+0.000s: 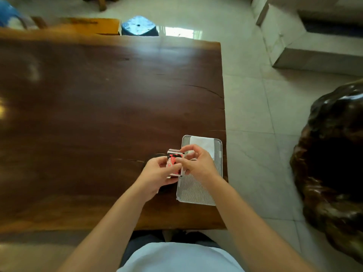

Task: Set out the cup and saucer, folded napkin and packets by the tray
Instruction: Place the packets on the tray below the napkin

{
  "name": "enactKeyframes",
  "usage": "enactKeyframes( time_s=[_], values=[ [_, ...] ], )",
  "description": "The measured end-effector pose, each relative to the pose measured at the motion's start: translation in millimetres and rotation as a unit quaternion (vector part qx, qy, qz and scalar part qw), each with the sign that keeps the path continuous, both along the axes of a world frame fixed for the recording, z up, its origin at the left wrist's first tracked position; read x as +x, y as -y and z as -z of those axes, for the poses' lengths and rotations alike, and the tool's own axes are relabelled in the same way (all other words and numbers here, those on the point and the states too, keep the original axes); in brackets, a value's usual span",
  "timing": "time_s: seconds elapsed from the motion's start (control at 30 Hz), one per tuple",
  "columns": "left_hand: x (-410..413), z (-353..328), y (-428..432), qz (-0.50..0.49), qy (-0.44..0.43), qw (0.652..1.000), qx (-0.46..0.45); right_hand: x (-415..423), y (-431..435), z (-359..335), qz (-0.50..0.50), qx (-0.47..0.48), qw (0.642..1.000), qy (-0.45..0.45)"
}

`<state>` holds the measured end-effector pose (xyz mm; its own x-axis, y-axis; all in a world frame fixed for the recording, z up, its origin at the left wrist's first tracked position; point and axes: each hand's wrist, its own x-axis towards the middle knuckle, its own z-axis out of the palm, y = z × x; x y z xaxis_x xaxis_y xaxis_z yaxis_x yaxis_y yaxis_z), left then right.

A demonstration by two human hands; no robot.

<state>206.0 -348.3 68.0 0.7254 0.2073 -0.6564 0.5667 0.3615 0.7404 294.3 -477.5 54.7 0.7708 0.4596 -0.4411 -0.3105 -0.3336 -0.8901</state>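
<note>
Holding the packets [174, 163] between both hands, I kept them just above the table [98, 114], at the left edge of the tray [196, 191]. My left hand [157, 173] was closed around the lower part of the small stack, and the fingers of my right hand [196, 163] pinched its upper edge. The packets seemed to me very light and thin, with a smooth printed wrapper, so I judged they could slide against each other and fan out. For this reason I thought it better to hold them by the flat faces, near the middle, and not by one corner. They would bend but not break, so a firm squeeze was safe.

The folded napkin [204, 144] lay on the far end of the tray; soft, it would open if lifted by one layer. Cup and saucer I could not see; perhaps my hands hid them.
</note>
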Motion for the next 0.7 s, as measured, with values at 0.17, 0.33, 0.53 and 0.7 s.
enactKeyframes(
  time_s=[0.17,0.33,0.53,0.7],
  values=[
    [-9,8,38,0.006,-0.001,1.0,-0.026,-13,40,2,0.028,-0.012,0.996,-0.078],
    [-15,16,57,0.025,-0.013,0.998,-0.054,-25,70,10,0.032,-0.012,0.991,-0.129],
    [-6,34,70,-0.014,-0.086,0.994,-0.065,-22,95,29,0.103,0.0,0.98,-0.169],
    [7,63,73,-0.007,-0.138,0.99,-0.019,-13,118,49,0.175,0.004,0.963,-0.204]
  ],
)
